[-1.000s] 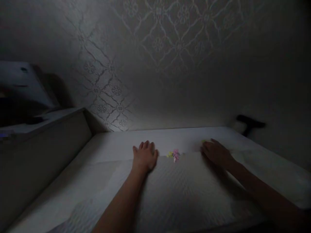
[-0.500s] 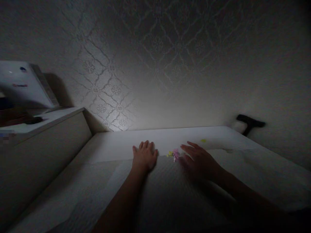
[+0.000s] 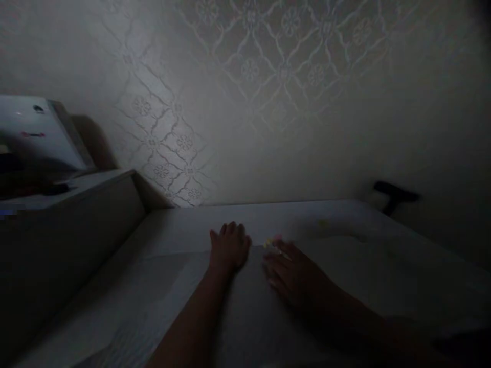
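Note:
My left hand (image 3: pixel 229 246) rests palm down with spread fingers where the white board (image 3: pixel 184 230) meets a pale textured sheet (image 3: pixel 245 306). To its right lie a small yellow flower-like piece (image 3: pixel 267 243) and a pink one (image 3: pixel 277 237). My right hand (image 3: pixel 293 273) is over the sheet, fingers stretched out and slightly blurred, partly covering the pink piece. Whether its fingertips touch that piece I cannot tell. Neither hand is seen to hold anything.
A faint yellow spot (image 3: pixel 323 223) shows on the board to the right. Behind rises a patterned wall (image 3: pixel 249 128). A black T-shaped handle (image 3: pixel 395 194) stands at the right edge. On the left, a cabinet (image 3: pixel 88 220) carries a white box (image 3: pixel 42 133).
My right hand has moved left and toward me, now partly over the pink piece. My left hand has stayed in place. The picture is darker.

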The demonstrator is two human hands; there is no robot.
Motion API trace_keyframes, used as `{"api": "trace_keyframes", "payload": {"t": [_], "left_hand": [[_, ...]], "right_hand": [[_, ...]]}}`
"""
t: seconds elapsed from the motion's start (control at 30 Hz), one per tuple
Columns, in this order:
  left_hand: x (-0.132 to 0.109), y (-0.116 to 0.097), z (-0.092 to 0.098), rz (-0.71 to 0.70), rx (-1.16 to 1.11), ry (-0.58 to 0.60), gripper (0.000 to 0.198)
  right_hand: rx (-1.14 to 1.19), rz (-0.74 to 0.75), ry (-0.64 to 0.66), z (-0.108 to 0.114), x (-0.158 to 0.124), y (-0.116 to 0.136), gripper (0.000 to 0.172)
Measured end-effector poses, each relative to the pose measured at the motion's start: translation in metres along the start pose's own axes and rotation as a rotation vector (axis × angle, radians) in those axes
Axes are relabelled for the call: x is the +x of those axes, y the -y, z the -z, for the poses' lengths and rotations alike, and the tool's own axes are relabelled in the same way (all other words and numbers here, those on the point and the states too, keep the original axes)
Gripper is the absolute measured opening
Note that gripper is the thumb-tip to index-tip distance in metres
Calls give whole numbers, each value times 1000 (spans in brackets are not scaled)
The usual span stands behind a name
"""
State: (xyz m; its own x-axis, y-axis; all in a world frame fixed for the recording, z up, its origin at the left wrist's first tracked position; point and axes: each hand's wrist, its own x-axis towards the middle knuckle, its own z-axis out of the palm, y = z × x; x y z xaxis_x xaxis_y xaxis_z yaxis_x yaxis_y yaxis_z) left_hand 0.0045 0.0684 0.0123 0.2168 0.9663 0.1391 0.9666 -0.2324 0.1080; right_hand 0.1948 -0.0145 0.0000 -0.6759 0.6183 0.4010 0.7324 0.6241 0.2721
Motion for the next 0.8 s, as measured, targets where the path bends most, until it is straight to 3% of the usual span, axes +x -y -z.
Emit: {"api": "trace_keyframes", "payload": {"t": [0.13,0.23,0.4,0.57,0.67,0.8], "left_hand": [[0,0,1,5,-4,5,48],[0,0,2,10,-3,35,49],[0,0,2,-4,-11,15,50],[0,1,2,1,-8,24,51],[1,1,2,0,-5,24,50],[1,1,0,3,-2,18,50]], "right_hand": [[14,61,-5,12,-20,3,22],[2,16,13,10,-43,-9,27],[-92,-210,76,-11,-72,-61,32],[-96,-479,161,-37,-73,-122,42],[-76,-547,190,-48,-67,-147,42],[-66,-553,191,-54,-62,-161,43]]}}
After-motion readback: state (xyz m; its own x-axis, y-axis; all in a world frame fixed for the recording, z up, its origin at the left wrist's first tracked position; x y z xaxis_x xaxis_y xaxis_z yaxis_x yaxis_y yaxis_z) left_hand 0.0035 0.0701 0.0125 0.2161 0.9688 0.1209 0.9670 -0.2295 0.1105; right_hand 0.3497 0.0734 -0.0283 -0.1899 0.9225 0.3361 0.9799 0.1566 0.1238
